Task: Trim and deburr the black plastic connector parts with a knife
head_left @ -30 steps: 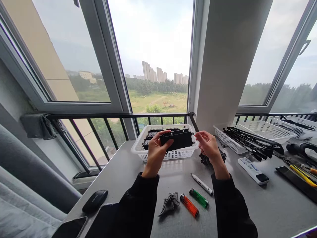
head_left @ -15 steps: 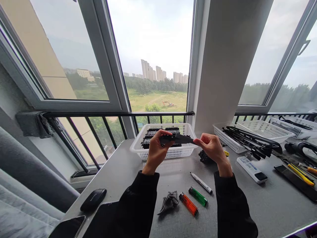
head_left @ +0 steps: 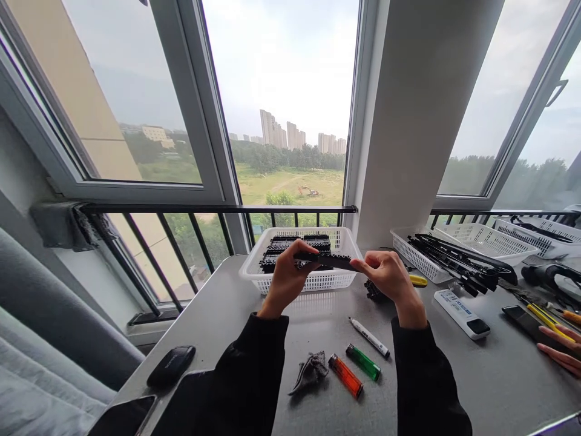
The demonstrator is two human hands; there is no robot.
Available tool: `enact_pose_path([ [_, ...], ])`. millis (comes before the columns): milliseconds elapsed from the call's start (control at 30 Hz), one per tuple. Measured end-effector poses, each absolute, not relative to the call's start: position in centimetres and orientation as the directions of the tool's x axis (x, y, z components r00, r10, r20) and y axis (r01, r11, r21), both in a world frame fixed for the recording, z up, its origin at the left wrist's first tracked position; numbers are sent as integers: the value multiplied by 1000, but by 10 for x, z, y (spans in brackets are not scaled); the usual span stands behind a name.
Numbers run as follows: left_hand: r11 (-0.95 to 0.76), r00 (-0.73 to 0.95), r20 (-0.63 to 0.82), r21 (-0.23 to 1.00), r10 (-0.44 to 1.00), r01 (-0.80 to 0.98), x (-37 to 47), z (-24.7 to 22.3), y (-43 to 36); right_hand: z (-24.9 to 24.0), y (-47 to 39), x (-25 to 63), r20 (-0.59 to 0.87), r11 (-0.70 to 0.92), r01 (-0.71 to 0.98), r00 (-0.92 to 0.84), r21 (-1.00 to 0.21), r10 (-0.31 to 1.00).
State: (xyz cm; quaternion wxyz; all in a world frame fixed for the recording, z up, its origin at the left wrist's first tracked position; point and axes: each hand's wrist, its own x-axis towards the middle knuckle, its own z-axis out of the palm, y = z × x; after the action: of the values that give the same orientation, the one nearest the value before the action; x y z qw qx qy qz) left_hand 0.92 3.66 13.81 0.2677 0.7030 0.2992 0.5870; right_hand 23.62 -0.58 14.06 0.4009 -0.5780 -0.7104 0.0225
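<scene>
Between my hands is a flat black plastic part (head_left: 334,261) with a toothed edge, raised above the table in front of a white basket. My left hand (head_left: 290,272) pinches its left end between thumb and fingers. At the other end, my right hand (head_left: 385,275) grips the tip. Behind it, the white basket (head_left: 258,283) holds several similar black parts (head_left: 284,243) laid in rows. More black toothed pieces (head_left: 373,292) lie on the table, partly hidden by my right hand.
Nearer me lie a white marker (head_left: 368,336), a green lighter (head_left: 363,362), an orange lighter (head_left: 345,375) and a crumpled grey cloth (head_left: 310,370). To the right are a white device (head_left: 462,312) and a basket of long black strips (head_left: 458,260). Another person's hand (head_left: 560,351) shows at the right edge.
The black part has tilted, so its toothed edge now shows along the top. Both hands keep their hold with little movement. Another person's hand has appeared at the right edge.
</scene>
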Motion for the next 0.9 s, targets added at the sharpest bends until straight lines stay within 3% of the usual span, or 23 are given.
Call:
enact_pose_path([
  [233,-660,171,638,733,751,161,14,138,32,141,-7,236,570,341,816,-18,-467,821],
  [567,-635,84,630,770,772,55,4,137,42,136,-1,261,514,318,785,1,-533,858],
  [900,-609,185,589,790,786,73,9,131,45,136,-3,265,484,306,789,-12,-533,875],
])
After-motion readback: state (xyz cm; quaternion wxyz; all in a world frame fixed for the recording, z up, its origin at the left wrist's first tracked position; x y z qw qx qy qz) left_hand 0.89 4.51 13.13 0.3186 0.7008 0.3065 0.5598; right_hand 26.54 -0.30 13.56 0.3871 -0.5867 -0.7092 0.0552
